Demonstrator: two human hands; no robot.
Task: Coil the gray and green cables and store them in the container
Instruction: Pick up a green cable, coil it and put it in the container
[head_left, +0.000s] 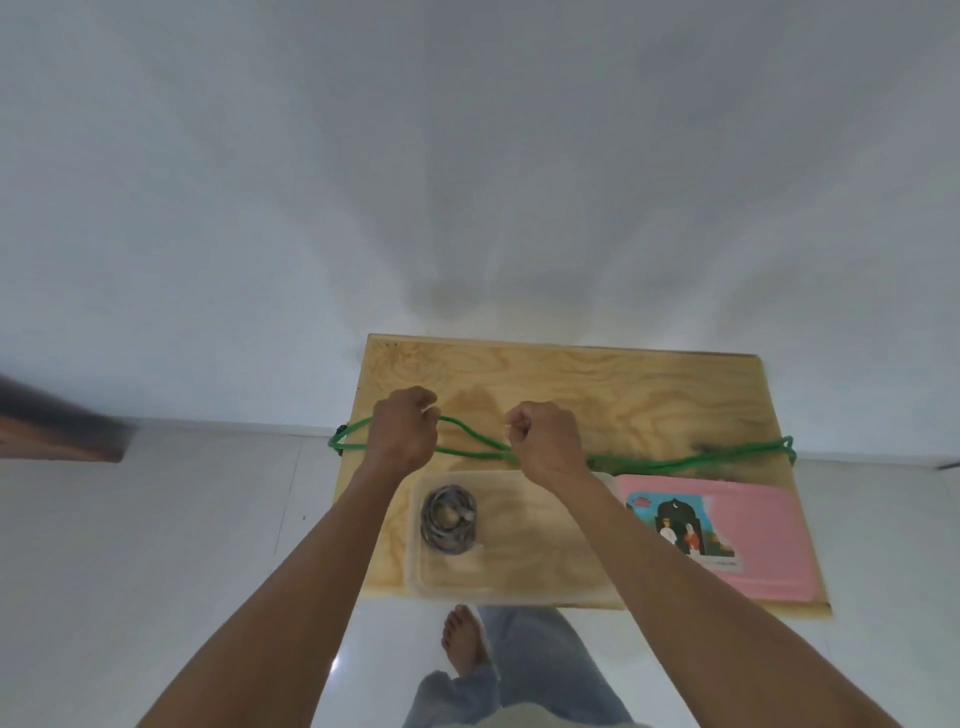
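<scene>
Foreground: Nearest the camera we see a bare foot and jeans on the white floor, just below the counter's near edge.
Counter: We work on a plywood counter set against a pale wall.
Container: We note a clear container on the near part of the counter, just below both hands.
Gray cable: We find the gray cable already coiled and lying in the left end of the container.
Green cable: We see the green cable still stretched out, doubled into strands; its long axis runs left to right across the counter, beyond the container.
Left hand: We observe the left hand with fingers curled, gripping the green cable near its left end, where a loop reaches the counter's left edge.
Right hand: We observe the right hand fisted, pinching the same cable near mid-length.
Key relation: We judge most of the uncoiled length lies to the right of the right hand, which is therefore the nearer one to gather it toward the left hand.
Pink lid: We see a pink lid with a printed label lying right of the container, touching or overlapping its right edge.
Progress: We judge one cable stored, the other at the start of coiling.
</scene>
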